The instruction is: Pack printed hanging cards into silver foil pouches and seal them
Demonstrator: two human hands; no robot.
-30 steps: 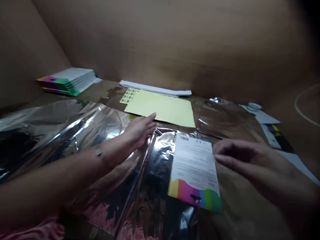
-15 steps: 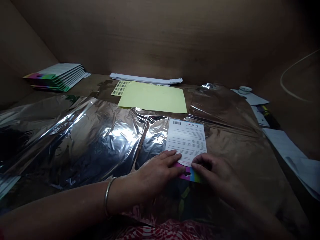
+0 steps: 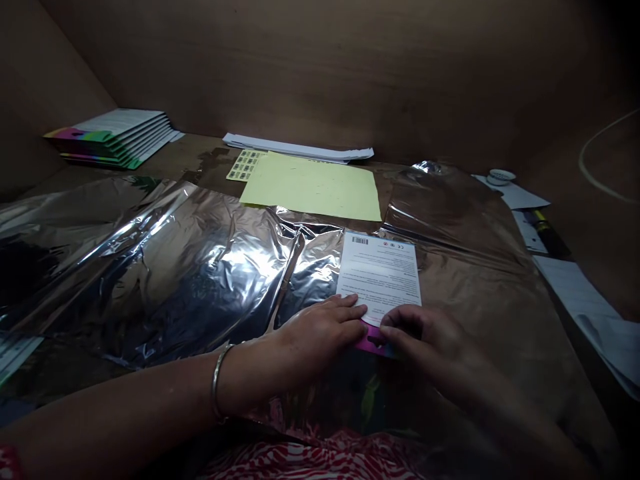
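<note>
Shifting slightly rightward in the frame since the earlier view, the printed card (image 3: 377,273) is settling under both hands. At the upper left, a stack of booklets (image 3: 110,139) with rainbow edges is lying on the desk (image 3: 200,150), and a bangle (image 3: 216,380) is circling the left wrist at the lower left. Further along the top, a sticker sheet (image 3: 245,165) and a pale yellow sheet (image 3: 310,187) are lying below a sheaf of white papers (image 3: 300,148). Crinkled silver foil (image 3: 190,273) is spreading across the middle, carrying the card at lower centre. The left hand (image 3: 315,330) is reaching in from the left, fingers together and extended, pressing near the card's lower left edge. The right hand (image 3: 430,337) is curling in from the right, fingers bunched at the card's lower edge; I cannot tell whether they are pinching it. Positioning the card appears to be the step in hand, and it seems to call for a steady hold. Loose papers (image 3: 575,293) are lying at the far right.
</note>
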